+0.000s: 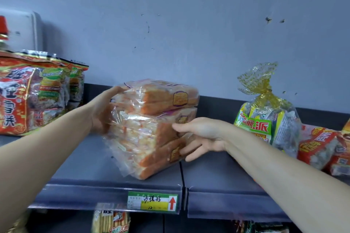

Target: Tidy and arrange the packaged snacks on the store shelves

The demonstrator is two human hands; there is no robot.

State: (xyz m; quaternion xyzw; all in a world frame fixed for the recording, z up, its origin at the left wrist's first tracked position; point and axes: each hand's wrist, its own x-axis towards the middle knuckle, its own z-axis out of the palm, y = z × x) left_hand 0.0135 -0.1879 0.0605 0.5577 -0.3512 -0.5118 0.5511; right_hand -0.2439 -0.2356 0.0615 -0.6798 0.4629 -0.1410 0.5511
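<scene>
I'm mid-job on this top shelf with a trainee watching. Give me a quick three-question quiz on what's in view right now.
1. True or false: the stack of clear-wrapped packs is held between the left hand and the right hand.
2. What stands on the shelf to the right of the stack? A. a green bag with a gold tie B. a blue box C. a glass jar
3. Fill in: the price label below the stack bears a red ____ pointing up.

Key: 1 true; 2 A; 3 arrow.
</scene>
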